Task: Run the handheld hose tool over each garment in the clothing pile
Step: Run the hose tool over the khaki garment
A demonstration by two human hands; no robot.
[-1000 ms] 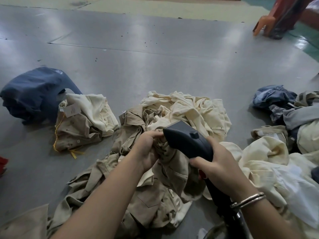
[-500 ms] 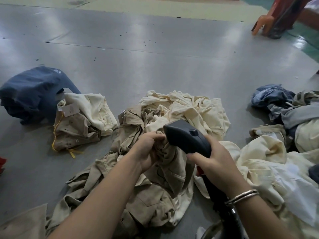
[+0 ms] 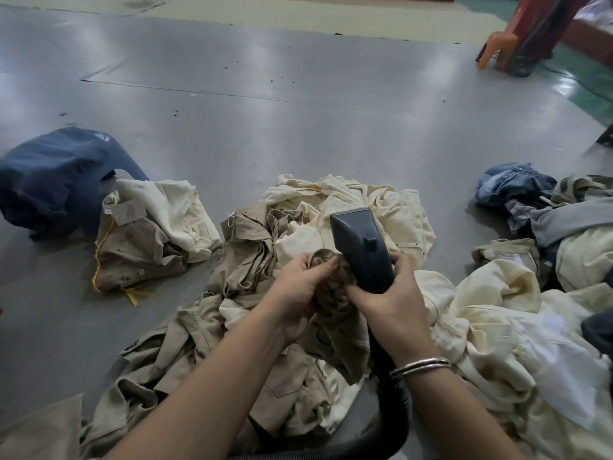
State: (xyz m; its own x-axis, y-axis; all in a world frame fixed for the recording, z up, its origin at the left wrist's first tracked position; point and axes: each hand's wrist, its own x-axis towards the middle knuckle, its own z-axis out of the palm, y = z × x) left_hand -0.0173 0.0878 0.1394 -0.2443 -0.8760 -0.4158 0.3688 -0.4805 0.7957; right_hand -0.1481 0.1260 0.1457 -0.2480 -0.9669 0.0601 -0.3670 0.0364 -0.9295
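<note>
Head view: right hand [image 3: 391,300] wrapped round the handle of the dark grey plastic handheld hose tool [image 3: 361,247], thumb and fingers curled on it, silver bangles [image 3: 419,366] at the wrist. Tool's wedge-shaped nozzle points up and away from the person; black ribbed hose [image 3: 394,413] runs down from the handle and curls toward the bottom edge. Left hand [image 3: 303,287] just beside the tool, fingers bunching a fold of the khaki cotton garment [image 3: 285,376], lifted off the floor, touching the tool body. Whether the nozzle mouth is on the cloth can't tell, it faces away from cam.

Step, I'd judge: mid-pass on the khaki piece, w/ most of the pile not done. Next move prob calls for turning the nozzle onto the held fold, left hand pulling it taut so limp cloth doesn't get sucked in or bunch.

Outward: cream crumpled cotton garments [image 3: 358,200] heaped behind the hands, more cream cloth [image 3: 491,313] to the right, soft and creased, some yellowish stains. Folded khaki-and-cream bundle [image 3: 149,234] w/ paper tag and yellow tie to the left, navy blue garment [image 3: 56,174] beyond it. Denim and grey clothes [image 3: 530,200] far right. Smooth shiny grey floor [image 3: 298,127], orange plastic chair leg [image 3: 491,48] top right.
</note>
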